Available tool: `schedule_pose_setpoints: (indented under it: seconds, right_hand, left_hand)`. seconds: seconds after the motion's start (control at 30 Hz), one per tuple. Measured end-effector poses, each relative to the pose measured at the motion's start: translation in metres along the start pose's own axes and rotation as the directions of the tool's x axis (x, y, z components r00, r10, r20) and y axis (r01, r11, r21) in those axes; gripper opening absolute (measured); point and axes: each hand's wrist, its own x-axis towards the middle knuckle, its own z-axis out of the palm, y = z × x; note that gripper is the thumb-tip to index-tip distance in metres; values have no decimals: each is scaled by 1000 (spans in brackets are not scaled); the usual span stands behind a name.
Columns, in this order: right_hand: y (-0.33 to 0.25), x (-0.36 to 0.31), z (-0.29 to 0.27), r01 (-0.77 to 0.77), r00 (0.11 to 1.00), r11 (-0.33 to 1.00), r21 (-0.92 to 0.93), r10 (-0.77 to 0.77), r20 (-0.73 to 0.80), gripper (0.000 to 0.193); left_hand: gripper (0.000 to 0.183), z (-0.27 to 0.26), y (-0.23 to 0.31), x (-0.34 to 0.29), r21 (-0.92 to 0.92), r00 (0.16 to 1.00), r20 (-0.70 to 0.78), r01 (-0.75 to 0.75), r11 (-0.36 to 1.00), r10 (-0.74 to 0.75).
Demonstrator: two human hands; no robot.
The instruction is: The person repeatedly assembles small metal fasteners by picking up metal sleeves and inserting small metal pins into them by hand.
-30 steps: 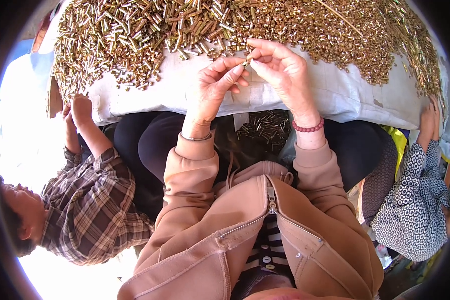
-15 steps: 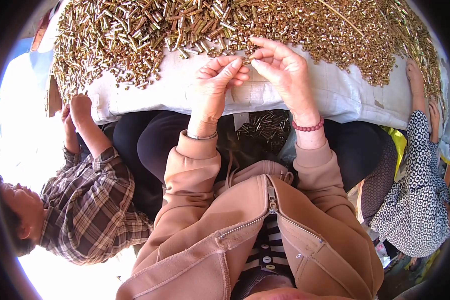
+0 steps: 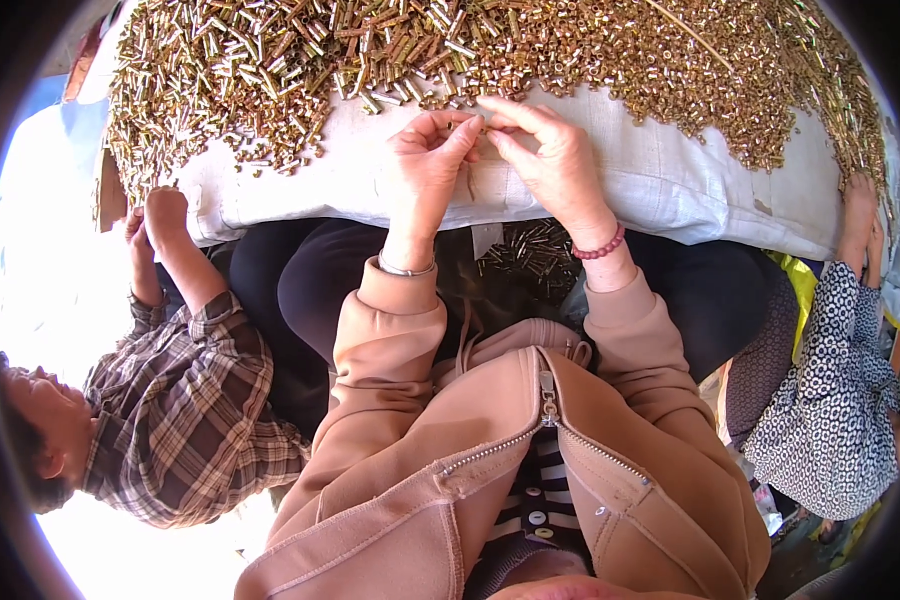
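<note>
While L hand (image 3: 420, 170) pinches a small brass-toned metal piece (image 3: 483, 127) at thumb & forefinger tips, R hand (image 3: 558, 168) reaches it from opp. side, its hold unclear; loose metal tubes (image 3: 270, 60) lie heaped nearby w/ white sheeting (image 3: 360, 175) beneath.

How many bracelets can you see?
2. One thin silvery bracelet is around the person's left wrist; one red beaded bracelet is around their right wrist. Sleeves could hide more.
</note>
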Motion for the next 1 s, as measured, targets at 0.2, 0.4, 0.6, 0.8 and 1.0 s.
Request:
schedule_pose_setpoints:
  seconds: [0.2,0.4,0.6,0.8,1.0]
  right_hand:
    - [3,0,5,221,964,913,-344,-257,-65,26]
    - [9,2,-9,-136,980,989,-57,126,-155,21]
    - [13,4,-4,-37,976,981,-188,-5,-217,15]
    - [9,4,1,14,970,863,-505,-135,-202,15]
    - [11,3,0,8,976,798,-603,-137,-168,18]
  left_hand:
    - [15,9,-18,0,331,985,-15,-158,930,173]
    - [12,18,-13,-5,614,921,8,-311,725,389]
    - [11,21,-17,-2,627,890,32,-373,684,455]
    - [10,23,-21,-2,638,872,19,-387,666,488]
    - [12,25,-24,-3,659,852,21,-405,634,523]
